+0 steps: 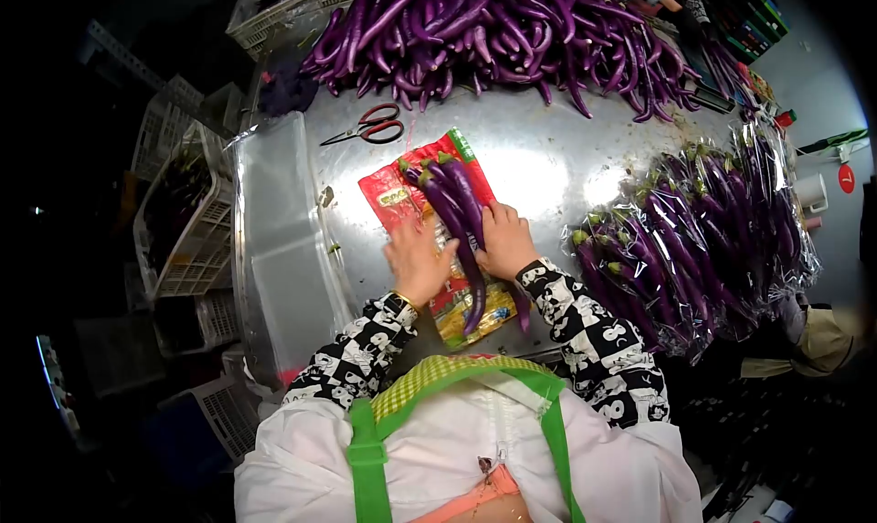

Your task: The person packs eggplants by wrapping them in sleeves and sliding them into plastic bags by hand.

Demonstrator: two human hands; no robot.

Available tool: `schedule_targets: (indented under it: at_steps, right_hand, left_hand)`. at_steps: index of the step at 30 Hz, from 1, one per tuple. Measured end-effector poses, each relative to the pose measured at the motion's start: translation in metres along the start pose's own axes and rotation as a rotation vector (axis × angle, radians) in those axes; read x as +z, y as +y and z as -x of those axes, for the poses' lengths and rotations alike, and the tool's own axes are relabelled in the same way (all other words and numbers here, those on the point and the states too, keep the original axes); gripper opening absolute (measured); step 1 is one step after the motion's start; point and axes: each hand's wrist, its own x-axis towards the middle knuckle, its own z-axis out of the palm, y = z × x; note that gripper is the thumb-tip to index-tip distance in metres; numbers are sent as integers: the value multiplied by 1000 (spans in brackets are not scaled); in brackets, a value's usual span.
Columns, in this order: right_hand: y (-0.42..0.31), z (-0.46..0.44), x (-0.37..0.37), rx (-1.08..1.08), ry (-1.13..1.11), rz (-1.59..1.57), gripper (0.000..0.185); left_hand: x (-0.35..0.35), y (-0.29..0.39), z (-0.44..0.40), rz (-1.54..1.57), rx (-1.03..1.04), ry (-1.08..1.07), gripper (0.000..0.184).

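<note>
A few long purple eggplants [450, 203] lie in a small bunch on a red and yellow printed plastic bag [388, 194], stems toward the far side. My left hand [418, 260] is on the bag to the left of the bunch, fingers spread, with nothing in its grasp. On the other side my right hand [508, 242] is closed against the right edge of the bunch; its fingertips are partly hidden.
Scissors [376, 126] with red and black handles lie beyond the bag. Clear plastic bags [285, 240] are stacked at left. Loose eggplants [475, 39] form a big heap at the back. Bagged eggplants [658, 240] stand at right. Crates [187, 231] line the left side. Another person's hand [670, 4] shows at the far right.
</note>
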Motion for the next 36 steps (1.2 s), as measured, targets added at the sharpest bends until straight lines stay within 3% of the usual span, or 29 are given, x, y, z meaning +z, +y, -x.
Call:
schedule_targets:
  at_steps: [1,2,5,6,8,10,11,12,14,15,16,20,22,26,28,31,32,34,35,36]
  right_hand:
    - [3,3,15,-47,160,-78,79]
    - [3,4,22,-49,158,-80,79]
    - [3,2,42,257,366,-552,76]
    - [7,-2,43,253,359,-550,76]
    - [11,-6,40,573,358,-1166,70]
    - [19,-9,46,555,325,-999,66]
    - [21,-11,48,533,292,-829,63]
    - [19,-13,46,528,291,-825,63]
    - [13,-14,47,495,243,-581,61]
    - [7,-15,50,437,336,-687,57]
    - [3,-16,53,437,332,-688,57]
    - [-10,-14,32,342,190,-758,44]
    - [6,-17,30,218,223,-627,40]
    - [19,-13,17,123,159,-546,33]
    - [28,-14,29,44,109,-707,26]
    - [7,16,30,-77,245,-504,22]
    - [-2,33,34,-87,224,-490,22]
    - [-16,70,49,-262,274,-279,18]
    - [-21,91,55,-263,243,-291,18]
    - [-24,105,56,-332,298,-282,17]
  left_hand:
    - [-9,-1,0,1,-151,128,69]
    - [-14,-4,0,1,-302,258,74]
    - [2,-27,7,251,-427,270,82]
    - [3,-28,9,399,-500,254,82]
    - [1,-31,15,373,-493,240,83]
    - [4,-33,18,519,-693,188,86]
    - [39,-56,22,352,-664,379,69]
    - [36,-60,25,355,-667,384,69]
    - [29,-64,30,785,-610,-28,41]
    - [29,-49,28,1005,-618,-14,26]
    - [44,-46,25,1023,-547,39,23]
    - [72,-9,-2,1291,-432,49,18]
    - [17,33,3,1544,-682,-217,23]
    - [23,51,15,1780,-747,-383,27]
    - [35,51,31,1766,-730,-477,28]
    - [9,59,73,1539,-652,-678,29]
    - [3,56,84,1390,-669,-860,29]
    - [25,28,102,1158,-319,-951,32]
    - [-4,25,100,1051,-150,-1062,35]
    - [-10,18,105,902,-131,-995,34]
